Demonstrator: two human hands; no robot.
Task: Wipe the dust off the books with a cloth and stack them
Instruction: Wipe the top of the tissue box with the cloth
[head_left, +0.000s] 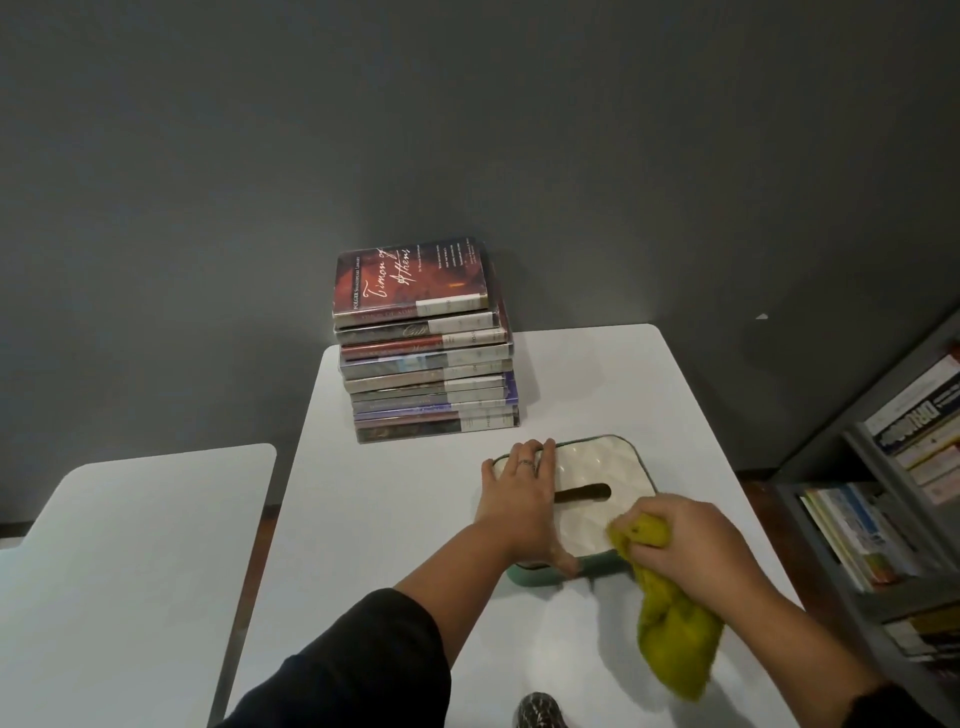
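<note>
Fuzzy yellow cloth (670, 618) on quilted tissue box (587, 467)

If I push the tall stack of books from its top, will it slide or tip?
The stack of books would probably tip or shear: it is tall, its glossy covers look slippery, and the layers already sit slightly offset. It is likely heavy; pushing low on the table seems safer.

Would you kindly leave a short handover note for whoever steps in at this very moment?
Left hand: flat on the tissue box, steadying it.
Right hand: grips the yellow cloth against the box's near corner.
Books: one stack at the table's far edge, Timon of Athens on top.
Done: books on the table are stacked.
Left: whether every book was wiped cannot be told; the shelf at right holds more.
</note>
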